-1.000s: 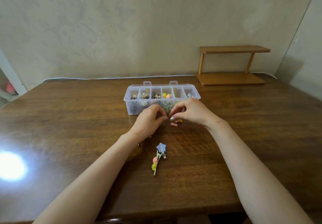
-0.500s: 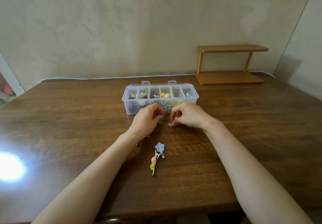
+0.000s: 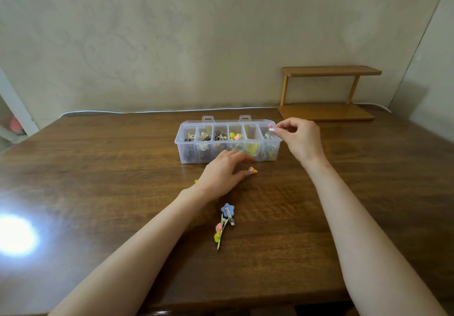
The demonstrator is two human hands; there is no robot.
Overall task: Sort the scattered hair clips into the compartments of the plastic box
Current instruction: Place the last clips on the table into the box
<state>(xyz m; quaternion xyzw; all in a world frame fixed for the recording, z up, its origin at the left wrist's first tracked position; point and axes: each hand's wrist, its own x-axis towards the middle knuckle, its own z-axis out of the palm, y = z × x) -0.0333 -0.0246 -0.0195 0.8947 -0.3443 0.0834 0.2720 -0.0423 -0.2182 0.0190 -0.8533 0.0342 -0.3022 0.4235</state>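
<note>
Pink clip (image 3: 270,126) sits pinched in the right hand (image 3: 298,139) above the box (image 3: 187,154).

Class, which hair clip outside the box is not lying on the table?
The small pink clip pinched by the right hand over the right end of the box; the others lie on the table.

Open tabletop (image 3: 98,168) left of box (image 3: 189,154) — shelf (image 3: 326,112) blocks far right.

A translucent plastic box (image 3: 227,153) stands on a glossy, dark wooden table (image 3: 98,180); the shelf (image 3: 329,92) behind is matt wood.
</note>
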